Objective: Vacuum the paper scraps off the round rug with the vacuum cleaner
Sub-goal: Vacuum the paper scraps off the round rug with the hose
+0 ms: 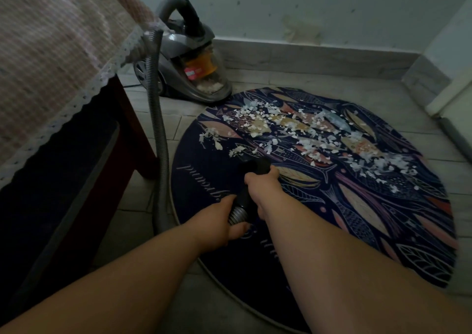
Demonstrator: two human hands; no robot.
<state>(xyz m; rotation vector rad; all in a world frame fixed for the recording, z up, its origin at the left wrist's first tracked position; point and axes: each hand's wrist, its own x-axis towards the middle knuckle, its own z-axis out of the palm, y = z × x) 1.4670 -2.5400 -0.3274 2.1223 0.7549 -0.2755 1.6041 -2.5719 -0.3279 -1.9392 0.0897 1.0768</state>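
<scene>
Vacuuming looks barely begun: most of the litter is still on the rug, and both grips are closed on the hose end.

Up and left of the grips, the grey canister vacuum cleaner with a clear orange-trimmed bin (184,60) stands on the floor and shows pale bits in its bin. The white torn paper scraps (293,129) lie in a thick band just ahead of the grips and out to their right, across the far half of the dark round fish-patterned rug (370,231). The rug directly under the grips looks free of scraps. The left grip (224,221) curls round the grey ribbed plastic hose (158,129) at its cuff. Just ahead, the right grip (263,185) wraps the black plastic nozzle tube (251,166), whose mouth points at the nearest scraps.
</scene>
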